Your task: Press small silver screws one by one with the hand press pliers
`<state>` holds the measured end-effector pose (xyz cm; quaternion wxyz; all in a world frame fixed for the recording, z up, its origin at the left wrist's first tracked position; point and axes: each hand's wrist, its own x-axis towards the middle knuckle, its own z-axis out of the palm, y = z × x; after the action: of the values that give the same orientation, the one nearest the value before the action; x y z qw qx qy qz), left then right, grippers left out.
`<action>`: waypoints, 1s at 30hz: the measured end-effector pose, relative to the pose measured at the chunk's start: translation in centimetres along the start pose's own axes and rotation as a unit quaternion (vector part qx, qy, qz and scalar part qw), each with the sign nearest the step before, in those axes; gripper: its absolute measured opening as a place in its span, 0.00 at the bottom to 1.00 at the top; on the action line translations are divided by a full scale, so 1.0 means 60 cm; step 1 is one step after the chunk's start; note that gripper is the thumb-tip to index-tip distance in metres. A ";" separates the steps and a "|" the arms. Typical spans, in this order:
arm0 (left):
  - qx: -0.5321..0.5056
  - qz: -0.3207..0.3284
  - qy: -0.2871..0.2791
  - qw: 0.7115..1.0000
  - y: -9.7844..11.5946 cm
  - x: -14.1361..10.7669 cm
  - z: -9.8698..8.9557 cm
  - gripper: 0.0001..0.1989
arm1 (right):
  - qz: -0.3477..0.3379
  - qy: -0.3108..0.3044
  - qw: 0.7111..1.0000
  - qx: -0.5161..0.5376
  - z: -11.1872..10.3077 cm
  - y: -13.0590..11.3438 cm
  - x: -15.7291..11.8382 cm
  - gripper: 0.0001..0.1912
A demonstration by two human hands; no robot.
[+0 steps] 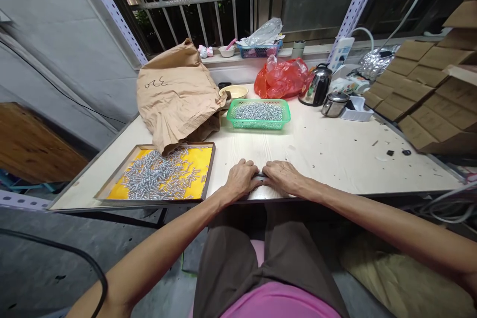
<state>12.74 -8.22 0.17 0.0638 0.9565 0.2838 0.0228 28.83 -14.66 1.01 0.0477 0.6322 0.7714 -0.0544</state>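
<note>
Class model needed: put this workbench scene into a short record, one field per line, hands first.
Left hand: at the near edge of the table, on a small dark piece, mostly hidden
Right hand: on the same piece, from the other side
Tray: left of the hands, yellow inside, holding many small metal pieces
Paper bag: lower end overlapping the tray's far edge in this view
Green basket: beyond the hands, also filled with small metal pieces
Farther back: red plastic bag, kettle
Far right: cardboard

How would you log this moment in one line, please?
left hand: holding dark object (unclear) | right hand: same object | where: front of table | nearby: tray, green basket, both with metal pieces
</note>
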 end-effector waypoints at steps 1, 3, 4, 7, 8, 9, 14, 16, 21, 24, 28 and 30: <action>-0.002 -0.012 0.014 1.000 0.002 -0.006 0.004 0.16 | -0.004 0.000 1.000 -0.001 -0.004 0.006 0.003 0.17; -0.011 -0.034 0.052 0.998 0.011 -0.024 0.015 0.15 | -0.029 -0.011 0.999 0.015 -0.012 0.021 0.009 0.22; -0.018 -0.039 0.072 0.996 0.019 -0.035 0.022 0.15 | -0.045 -0.022 0.998 0.031 -0.015 0.028 0.013 0.22; -0.050 -0.012 0.126 0.991 0.050 -0.063 0.046 0.17 | -0.057 -0.028 0.996 0.066 -0.016 0.046 0.024 0.16; -0.063 0.002 0.135 0.989 0.062 -0.070 0.053 0.17 | -0.043 -0.016 0.997 0.062 -0.013 0.050 0.028 0.13; -0.076 0.014 0.139 0.987 0.073 -0.075 0.059 0.18 | -0.025 0.000 0.998 0.050 -0.010 0.052 0.034 0.11; -0.111 0.020 0.148 0.982 0.103 -0.080 0.075 0.20 | 0.043 0.038 0.998 -0.016 -0.009 0.049 0.062 0.10; -0.113 0.021 0.157 0.981 0.103 -0.080 0.078 0.22 | 0.048 0.038 0.998 -0.031 -0.019 0.033 0.067 0.11; -0.125 0.025 0.154 0.980 0.096 -0.082 0.094 0.25 | -0.119 0.031 0.992 -0.021 -0.040 -0.064 0.060 0.12; -0.144 0.023 0.145 0.979 0.096 -0.084 0.109 0.28 | -0.214 0.013 0.977 -0.008 -0.033 -0.122 0.065 0.11; -0.159 0.022 0.158 0.974 0.099 -0.087 0.123 0.33 | -0.256 0.008 0.966 -0.038 -0.012 -0.155 0.080 0.11; -0.162 0.024 0.155 0.974 0.098 -0.089 0.123 0.34 | -0.251 0.023 0.967 -0.034 -0.004 -0.153 0.083 0.11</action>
<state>12.02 -16.83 -6.41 0.1725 0.9250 0.2596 0.2175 18.86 -11.60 0.77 0.0366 0.4171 0.9078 -0.0237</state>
